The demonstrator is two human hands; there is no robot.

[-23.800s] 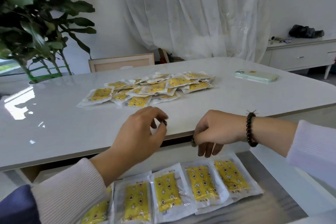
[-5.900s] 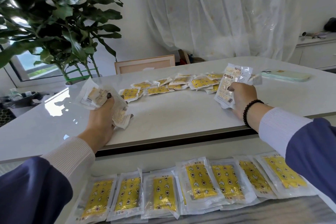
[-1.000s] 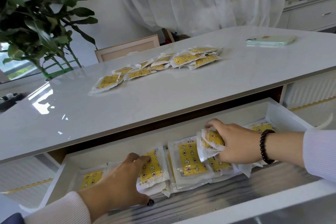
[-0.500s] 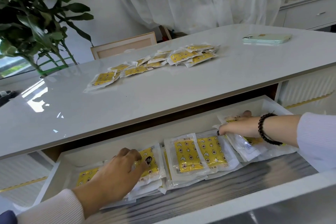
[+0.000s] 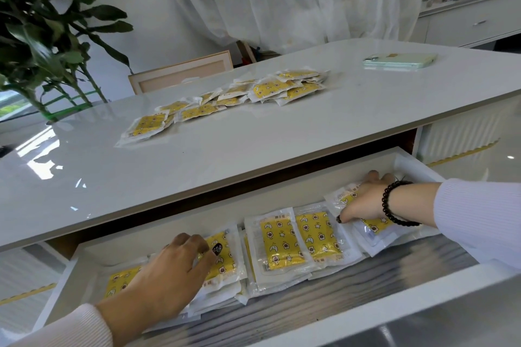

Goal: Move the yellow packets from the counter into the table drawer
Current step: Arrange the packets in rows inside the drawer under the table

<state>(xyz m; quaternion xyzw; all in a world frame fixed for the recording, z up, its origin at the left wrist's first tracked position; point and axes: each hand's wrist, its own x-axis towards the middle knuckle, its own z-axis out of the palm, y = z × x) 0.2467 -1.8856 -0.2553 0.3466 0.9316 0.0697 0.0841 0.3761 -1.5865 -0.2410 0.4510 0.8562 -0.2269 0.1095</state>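
Head view, phone (image 5: 399,60) beyond counter packets (image 5: 225,98), plant (image 5: 42,31) left

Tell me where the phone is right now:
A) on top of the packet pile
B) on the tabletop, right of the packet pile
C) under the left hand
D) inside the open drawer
B: the phone lies flat on the white tabletop, apart from and to the right of the loose yellow packets, while both hands are down in the drawer.

You see clear packets (image 5: 282,245) with yellow star-patterned inserts, a white drawer (image 5: 296,191) with grey-streaked floor, and a mint-green phone (image 5: 399,60).
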